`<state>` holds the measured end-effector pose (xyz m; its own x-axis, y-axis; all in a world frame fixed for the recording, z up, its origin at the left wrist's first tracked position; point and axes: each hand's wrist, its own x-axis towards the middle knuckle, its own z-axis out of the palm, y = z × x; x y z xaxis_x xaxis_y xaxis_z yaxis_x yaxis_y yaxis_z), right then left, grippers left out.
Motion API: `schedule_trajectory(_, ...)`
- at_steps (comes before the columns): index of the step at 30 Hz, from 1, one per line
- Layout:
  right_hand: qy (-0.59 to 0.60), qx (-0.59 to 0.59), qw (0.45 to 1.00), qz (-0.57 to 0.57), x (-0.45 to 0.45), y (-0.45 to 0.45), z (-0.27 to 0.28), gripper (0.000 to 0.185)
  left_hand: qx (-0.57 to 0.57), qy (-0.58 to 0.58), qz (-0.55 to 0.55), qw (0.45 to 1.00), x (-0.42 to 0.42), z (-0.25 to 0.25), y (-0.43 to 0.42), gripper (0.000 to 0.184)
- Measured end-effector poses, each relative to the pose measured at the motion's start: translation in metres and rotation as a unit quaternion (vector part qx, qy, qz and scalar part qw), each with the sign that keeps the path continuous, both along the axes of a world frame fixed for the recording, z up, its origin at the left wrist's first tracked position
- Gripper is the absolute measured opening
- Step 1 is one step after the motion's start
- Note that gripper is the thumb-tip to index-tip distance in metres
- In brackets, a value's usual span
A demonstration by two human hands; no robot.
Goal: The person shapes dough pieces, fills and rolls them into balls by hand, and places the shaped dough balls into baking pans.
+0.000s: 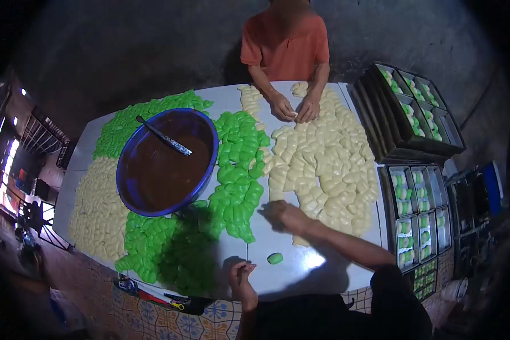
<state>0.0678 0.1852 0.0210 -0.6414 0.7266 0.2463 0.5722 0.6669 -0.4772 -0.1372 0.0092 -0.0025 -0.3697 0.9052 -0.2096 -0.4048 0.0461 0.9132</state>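
Note:
My left hand (242, 281) is over the near edge of the white table, palm up, its fingers loosely bent with nothing visible in them. A single green dough piece (275, 258) lies on the bare tabletop to its right. My right hand (284, 216) reaches across to the near left edge of the cream dough pieces (328, 164); its fingers are dark and smeared, so what they hold cannot be made out. Left of it spread green dough pieces (235, 195), laid close together.
A blue basin (214, 153) of brown filling, with a metal-handled tool (164, 136) in it, stands on the white table (260, 249). Opposite, a person in an orange shirt (286, 48) handles dough. Stacked trays (402, 130) and another divided tray (416, 207) hold green and cream pieces.

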Motion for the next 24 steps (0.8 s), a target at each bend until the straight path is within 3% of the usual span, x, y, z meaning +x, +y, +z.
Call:
schedule_trajectory(2, -0.102, -0.033, 0.994, -0.012, 0.012, 0.049, 0.003, 0.044, 0.0, 0.054, -0.047, 0.997, 0.01, 0.017, 0.009, 0.01)
schedule_trajectory(4, -0.141, 0.184, 0.971, 0.066, 0.034, 0.074, -0.009, 0.035, 0.024, 0.07, -0.093, 0.993, 0.018, 0.032, 0.018, 0.009)
schedule_trajectory(5, -0.113, 0.198, 0.97, 0.089, 0.035, 0.08, -0.012, 0.025, 0.04, 0.014, -0.1, 0.994, 0.019, 0.024, 0.02, 0.01)
schedule_trajectory(8, -0.101, 0.14, 0.975, 0.139, 0.02, 0.061, -0.045, 0.022, 0.024, 0.049, -0.097, 0.994, 0.014, 0.028, 0.022, 0.011)
schedule_trajectory(10, -0.08, -0.152, 0.971, 0.165, -0.001, 0.009, -0.01, 0.04, 0.02, 0.022, -0.063, 0.998, 0.011, 0.021, 0.02, 0.01)
schedule_trajectory(13, 0.143, -0.225, 0.954, 0.136, -0.031, -0.069, 0.063, 0.035, -0.007, -0.061, -0.056, 0.997, -0.001, -0.004, 0.013, 0.018)
schedule_trajectory(16, 0.309, -0.259, 0.911, 0.084, -0.039, -0.101, 0.079, 0.038, 0.078, -0.24, -0.056, 0.966, 0.014, 0.038, 0.013, 0.032)
schedule_trajectory(17, 0.374, -0.295, 0.877, 0.061, -0.038, -0.109, 0.089, 0.037, 0.108, -0.226, -0.071, 0.965, 0.023, 0.048, 0.013, 0.045)
schedule_trajectory(18, 0.436, -0.329, 0.837, 0.036, -0.038, -0.117, 0.093, 0.037, 0.129, -0.206, -0.093, 0.966, 0.024, 0.049, 0.012, 0.046)
schedule_trajectory(20, 0.457, -0.34, 0.818, -0.081, -0.038, -0.13, 0.084, 0.032, 0.117, 0.005, -0.148, 0.982, 0.032, 0.058, 0.017, 0.051)
schedule_trajectory(22, 0.494, -0.344, 0.771, -0.206, -0.046, -0.148, 0.082, 0.025, 0.135, 0.114, -0.133, 0.975, 0.041, 0.066, 0.015, 0.038)
schedule_trajectory(24, 0.389, -0.26, 0.853, -0.231, -0.042, -0.154, 0.071, 0.021, 0.114, 0.077, -0.108, 0.985, 0.046, 0.058, 0.014, 0.021)
